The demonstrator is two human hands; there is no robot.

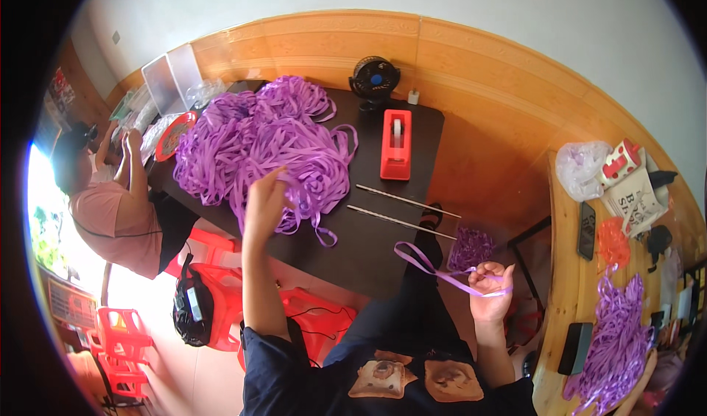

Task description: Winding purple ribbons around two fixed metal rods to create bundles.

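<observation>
My left hand [266, 198] is over the front of a big heap of purple ribbon [258, 140] on the dark table [368, 265]. Its fingers are closed, and a slightly blurred loop of ribbon shows right beside them. Off the table's right corner, my right hand [490, 292] is raised with curled fingers. A purple ribbon strip [434, 268] runs across those fingers and trails left in a loose curve. Two thin pale rods [405, 210] lie between my hands, their right ends jutting past the table edge.
A red tape dispenser [396, 145] and a black fan [375, 81] stand toward the back. Another person [121, 221] works at the far left beside a red tray [175, 136]. Red stools [221, 305] stand below. More purple ribbon [611, 342] covers the wooden table [549, 357] at right.
</observation>
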